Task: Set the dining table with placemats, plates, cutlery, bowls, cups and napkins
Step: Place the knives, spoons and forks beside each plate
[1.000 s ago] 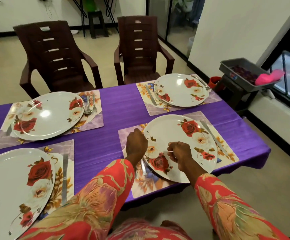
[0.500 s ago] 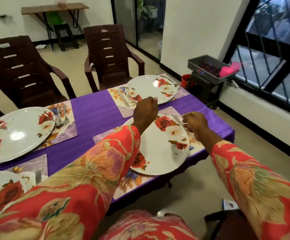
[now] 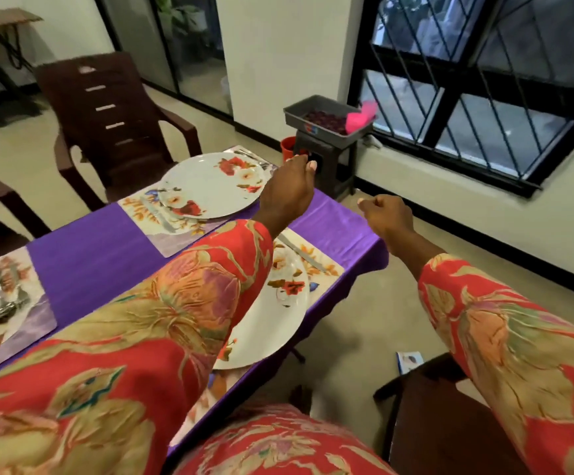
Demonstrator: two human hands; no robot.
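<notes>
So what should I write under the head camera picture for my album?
Both hands, left and right, reach out past the purple table, already laid with flowery plates and placemats.
</notes>
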